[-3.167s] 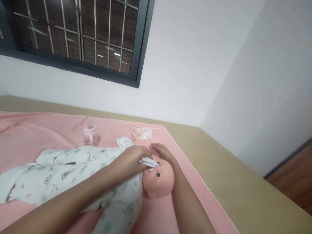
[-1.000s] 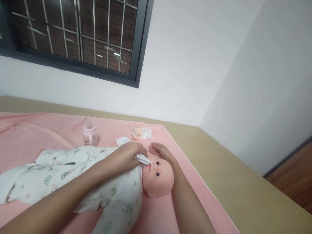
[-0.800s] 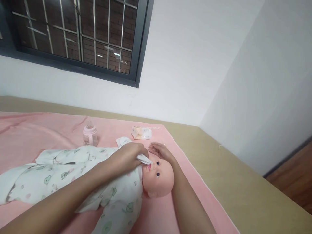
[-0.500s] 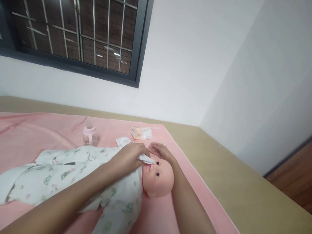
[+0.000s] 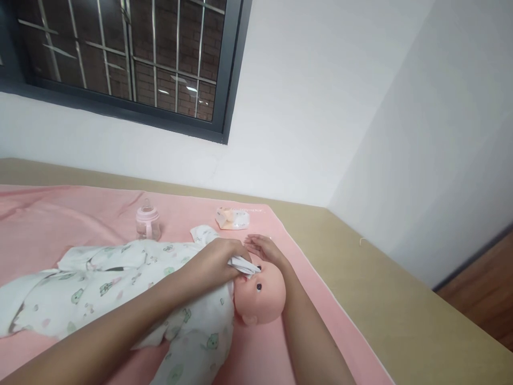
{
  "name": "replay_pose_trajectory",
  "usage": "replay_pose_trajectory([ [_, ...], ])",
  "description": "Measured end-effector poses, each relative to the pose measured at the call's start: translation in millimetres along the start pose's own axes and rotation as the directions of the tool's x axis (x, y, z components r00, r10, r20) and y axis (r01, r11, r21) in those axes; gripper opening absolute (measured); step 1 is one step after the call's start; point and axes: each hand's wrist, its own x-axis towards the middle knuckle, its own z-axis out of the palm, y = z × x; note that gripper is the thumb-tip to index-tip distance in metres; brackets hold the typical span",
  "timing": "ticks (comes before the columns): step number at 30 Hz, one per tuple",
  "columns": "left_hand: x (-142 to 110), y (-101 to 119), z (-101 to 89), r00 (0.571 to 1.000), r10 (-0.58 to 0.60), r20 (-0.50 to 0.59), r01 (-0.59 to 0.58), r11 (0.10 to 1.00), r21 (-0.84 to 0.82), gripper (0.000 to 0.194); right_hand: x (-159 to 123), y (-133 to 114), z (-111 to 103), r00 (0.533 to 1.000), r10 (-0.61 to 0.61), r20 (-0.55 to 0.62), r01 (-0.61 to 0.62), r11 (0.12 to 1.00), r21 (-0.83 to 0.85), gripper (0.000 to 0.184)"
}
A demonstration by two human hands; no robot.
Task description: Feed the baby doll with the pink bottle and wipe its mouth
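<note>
The left hand [image 5: 225,260] pinches a white wipe [image 5: 242,266] against the doll [image 5: 262,302]'s face — the right hand [image 5: 266,249] lies open, cupped beside its head. Beyond the doll, on pink cloth [image 5: 96,208] — bottle [image 5: 148,222] and packet [image 5: 233,218].

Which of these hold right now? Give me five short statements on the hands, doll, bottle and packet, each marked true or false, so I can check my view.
1. The left hand holds a white wipe at the doll's face. True.
2. The baby bottle lies on its side. False: it stands upright on the pink cloth.
3. The right hand is beside the doll's head. True.
4. The soft packet is in the right hand. False: it rests on the pink cloth.
5. The doll wears a white outfit with a printed pattern. True.
</note>
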Motion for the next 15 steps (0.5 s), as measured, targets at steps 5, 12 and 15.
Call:
replay_pose_trajectory([
  [5,-0.2,3.9,0.7,1.000,0.000,-0.006,0.000,1.000,0.008,0.019,-0.2,0.1,0.0,1.000,0.001,0.001,-0.001,1.000,0.000,0.016],
  [12,-0.3,6.6,1.3,0.999,-0.017,-0.039,0.017,1.000,0.000,0.022,-0.3,-0.7,0.5,1.000,-0.005,-0.002,0.005,1.000,-0.009,0.016],
  [15,-0.4,8.1,0.9,0.999,-0.020,-0.032,0.020,1.000,0.002,0.024,-0.8,-0.6,1.0,1.000,-0.005,-0.003,0.005,1.000,-0.020,0.015],
])
